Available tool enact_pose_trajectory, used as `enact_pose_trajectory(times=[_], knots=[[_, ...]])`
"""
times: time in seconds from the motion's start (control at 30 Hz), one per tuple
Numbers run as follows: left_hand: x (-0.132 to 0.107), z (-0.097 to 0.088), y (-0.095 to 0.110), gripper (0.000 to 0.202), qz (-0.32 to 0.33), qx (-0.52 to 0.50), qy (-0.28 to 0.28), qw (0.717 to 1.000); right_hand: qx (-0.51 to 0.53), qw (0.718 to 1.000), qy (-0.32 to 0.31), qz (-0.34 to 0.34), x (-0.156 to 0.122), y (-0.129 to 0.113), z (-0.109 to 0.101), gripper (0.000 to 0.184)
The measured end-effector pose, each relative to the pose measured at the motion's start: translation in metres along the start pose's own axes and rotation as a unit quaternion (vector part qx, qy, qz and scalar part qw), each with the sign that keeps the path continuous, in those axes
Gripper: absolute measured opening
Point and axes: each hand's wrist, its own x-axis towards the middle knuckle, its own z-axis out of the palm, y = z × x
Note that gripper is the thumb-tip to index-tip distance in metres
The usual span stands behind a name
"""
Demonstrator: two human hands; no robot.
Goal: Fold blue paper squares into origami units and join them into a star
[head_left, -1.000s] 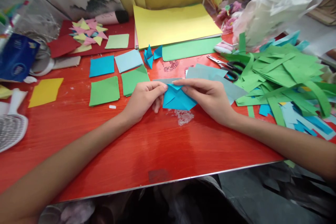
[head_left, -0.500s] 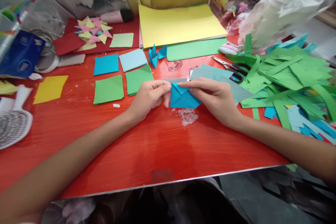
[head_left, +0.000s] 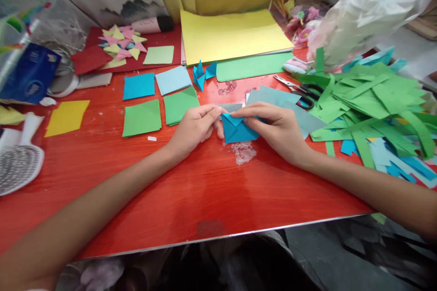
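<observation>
A folded piece of blue paper with a triangular flap along its top edge is held just over the red table. My left hand pinches its upper left corner between thumb and fingers. From the other side, my right hand grips its upper right, with thumb and index finger on the top flap; the fingers cover part of the paper. Behind the hands lie a stack of green paper squares and some grey-blue paper sheets. A folded blue paper figure stands farther back.
Scissors with black handles lie right of the hands, beside a heap of green paper strips. Yellow sheets are stacked at the back. On the left are a blue square, a yellow sheet and a hairbrush.
My right fingers have moved slightly left along the top flap, and the blue paper has tilted a little. Both hands keep hold of it. The view has shifted slightly.
</observation>
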Motion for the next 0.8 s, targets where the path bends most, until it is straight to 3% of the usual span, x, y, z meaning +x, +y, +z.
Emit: enact_pose_trajectory(times=[0.37, 0.63, 0.8], knots=[[-0.0002, 0.0025, 0.0008, 0.031, 0.007, 0.065, 0.001, 0.998, 0.009, 1.0, 0.007, 0.013, 0.0001, -0.0015, 0.0004, 0.027], [-0.0003, 0.001, -0.0017, 0.02, 0.02, 0.007, -0.002, 1.0, 0.032, 0.999, 0.03, 0.008, 0.0007, -0.0003, -0.0006, 0.028], [-0.0003, 0.0007, -0.0035, 0.016, 0.059, -0.009, 0.019, 0.998, 0.06, 0.998, -0.024, -0.014, 0.0003, -0.0045, -0.0003, 0.02]])
